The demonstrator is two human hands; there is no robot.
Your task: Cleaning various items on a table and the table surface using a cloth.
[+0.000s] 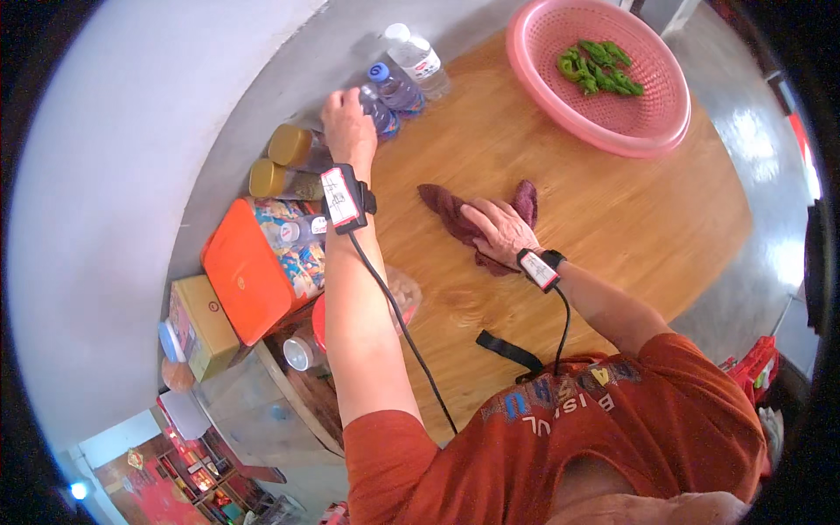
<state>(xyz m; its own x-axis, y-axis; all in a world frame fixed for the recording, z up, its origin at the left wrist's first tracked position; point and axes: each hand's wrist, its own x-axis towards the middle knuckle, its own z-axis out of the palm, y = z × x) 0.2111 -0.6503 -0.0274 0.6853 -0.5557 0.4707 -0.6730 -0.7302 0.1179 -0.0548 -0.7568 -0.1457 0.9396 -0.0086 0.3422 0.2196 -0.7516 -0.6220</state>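
Note:
My left hand (350, 128) is at the upper left of the wooden table (610, 216), at the top of a clear plastic bottle (380, 115); its fingertips are partly hidden, so the grip is unclear. Right beside that bottle stand a blue-capped plastic bottle (397, 88) and a larger white-capped bottle (420, 62). My right hand (502, 230) lies on a crumpled maroon cloth (453, 213) on the tabletop, its fingers bent over the fabric. Both wrists wear strapped devices with black cables.
A pink plastic colander (538, 98) holding green peppers (600, 65) stands at the table's far side. Along the wall are gold-lidded jars (290, 146), an orange box (246, 272), a yellowish box (205, 321) and a red-lidded jar (319, 321), partly behind my left arm.

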